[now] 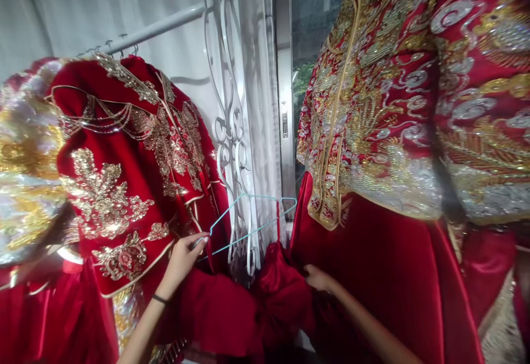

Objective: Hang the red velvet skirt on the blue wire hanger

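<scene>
Fingers of the left hand [186, 253] pinch the blue hanger [227, 211] at one end, I judge to keep it steady while a thin strap [277, 225] suspends the red garment [276, 275] beneath, near the sequinned jacket [128, 154]. Beside that garment, the right hand [319, 279] curls; I cannot tell whether it grips fabric.

Satiny garment [278, 275], smooth hanger [227, 210]; rough beaded jacket [372, 115]
</scene>
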`<action>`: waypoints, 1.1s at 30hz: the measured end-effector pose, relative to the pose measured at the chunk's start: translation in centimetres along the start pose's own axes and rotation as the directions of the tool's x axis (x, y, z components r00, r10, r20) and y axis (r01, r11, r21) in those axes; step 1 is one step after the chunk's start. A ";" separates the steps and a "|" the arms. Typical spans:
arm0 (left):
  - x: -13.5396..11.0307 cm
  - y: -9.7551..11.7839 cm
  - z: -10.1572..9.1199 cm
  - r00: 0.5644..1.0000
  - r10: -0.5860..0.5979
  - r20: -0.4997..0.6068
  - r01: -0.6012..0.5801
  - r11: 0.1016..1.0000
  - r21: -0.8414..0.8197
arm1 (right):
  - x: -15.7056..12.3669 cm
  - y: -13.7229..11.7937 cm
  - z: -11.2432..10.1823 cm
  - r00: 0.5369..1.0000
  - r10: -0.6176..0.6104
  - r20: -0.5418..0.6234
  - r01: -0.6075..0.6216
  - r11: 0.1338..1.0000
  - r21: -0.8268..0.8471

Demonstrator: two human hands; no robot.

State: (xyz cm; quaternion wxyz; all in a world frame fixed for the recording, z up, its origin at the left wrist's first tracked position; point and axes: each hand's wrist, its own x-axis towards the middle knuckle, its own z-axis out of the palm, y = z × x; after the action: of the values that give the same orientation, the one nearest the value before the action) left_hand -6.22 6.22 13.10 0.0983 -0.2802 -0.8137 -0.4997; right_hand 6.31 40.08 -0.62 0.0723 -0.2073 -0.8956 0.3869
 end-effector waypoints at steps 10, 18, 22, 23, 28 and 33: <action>0.9 -0.7 -0.1 1.000 -0.002 -0.019 0.002 1.000 -0.007 | 0.8 0.7 -5.9 0.998 0.061 -0.005 -0.062 0.990 -0.124; 1.7 -1.6 -1.3 1.000 -0.015 0.000 0.015 0.998 -0.064 | -3.3 -3.9 -8.8 0.988 -0.136 -0.071 0.124 0.433 0.893; 2.2 -1.2 -1.8 1.000 -0.025 -0.010 0.025 0.998 -0.060 | -1.4 -4.5 -8.3 0.891 -0.043 -0.453 0.424 0.439 0.792; 2.3 -1.1 -1.9 1.000 -0.030 -0.006 0.030 0.998 -0.063 | -0.5 -4.6 -8.3 0.850 -0.022 -0.527 0.470 0.486 0.737; 3.1 -1.1 -1.6 0.995 -0.031 0.096 0.043 0.992 -0.119 | 2.9 -6.1 -9.9 0.769 -0.137 -0.624 0.561 0.613 0.557; 3.7 -1.7 -1.2 0.984 -0.007 0.176 0.035 0.986 -0.160 | 3.5 -8.7 -12.9 0.827 -0.347 -0.442 0.522 0.764 0.378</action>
State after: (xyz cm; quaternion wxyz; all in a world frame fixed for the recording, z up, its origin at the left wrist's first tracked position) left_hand -10.29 5.95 14.00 -0.0021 -0.3214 -0.7787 -0.5388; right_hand 4.15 44.80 14.42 0.3670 -0.0302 -0.7658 0.5273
